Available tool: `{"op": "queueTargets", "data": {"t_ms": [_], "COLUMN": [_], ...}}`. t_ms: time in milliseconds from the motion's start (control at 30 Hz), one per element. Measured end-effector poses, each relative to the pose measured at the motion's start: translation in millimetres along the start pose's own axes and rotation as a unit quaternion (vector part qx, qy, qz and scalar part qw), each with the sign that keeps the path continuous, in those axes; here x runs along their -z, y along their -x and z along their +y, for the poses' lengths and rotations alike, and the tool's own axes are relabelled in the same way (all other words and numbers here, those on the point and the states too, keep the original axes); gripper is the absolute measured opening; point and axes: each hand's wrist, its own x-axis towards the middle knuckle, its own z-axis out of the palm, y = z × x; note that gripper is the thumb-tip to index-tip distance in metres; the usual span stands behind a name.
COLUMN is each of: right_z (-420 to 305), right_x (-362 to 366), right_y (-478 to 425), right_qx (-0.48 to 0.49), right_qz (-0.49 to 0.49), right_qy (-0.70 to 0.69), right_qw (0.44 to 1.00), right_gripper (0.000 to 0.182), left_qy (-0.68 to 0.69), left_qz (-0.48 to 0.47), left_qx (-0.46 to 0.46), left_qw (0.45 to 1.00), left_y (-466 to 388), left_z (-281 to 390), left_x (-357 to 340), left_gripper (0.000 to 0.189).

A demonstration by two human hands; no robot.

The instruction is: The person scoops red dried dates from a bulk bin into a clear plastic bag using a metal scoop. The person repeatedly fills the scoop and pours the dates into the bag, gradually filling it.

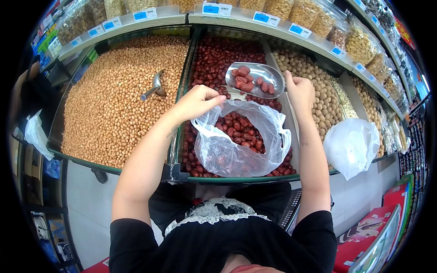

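Note:
A clear plastic bag with red dates inside rests, mouth up, on the front of the red date bin. My left hand pinches the far left edge of the bag's mouth between thumb and fingers. In my right hand is the handle of a metal scoop, mostly covered by the fingers. Several red dates lie in the scoop's bowl, which is above the bin just beyond the bag. More loose dates fill the back of the bin, and a pale patch of bin floor shows below the scoop.
Left of a dark divider, a bin of peanuts has a metal scoop stuck in it. Round tan dried goods fill the right bin, with a white plastic bag at its front. Overhead runs a shelf edge with price tags.

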Motion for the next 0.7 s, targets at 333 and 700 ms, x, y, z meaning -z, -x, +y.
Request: {"op": "queueTargets", "data": {"t_ms": [333,700], "right_z": [-5,12], "right_x": [27,20], "right_y": [10,-2], "right_qx": [0.341,0.134], "right_qz": [0.304,0.200], "right_qy": [0.000,0.026], "right_qw": [0.890,0.970], "right_gripper": [0.039,0.028], "left_qy": [-0.038,-0.221], "left_qz": [0.080,0.067], "left_qx": [0.060,-0.048], "left_qw": [0.994,0.972], "left_y": [4,11], "left_z": [25,28], "left_x": [-2,-7], "left_gripper": [0.029,0.031]}}
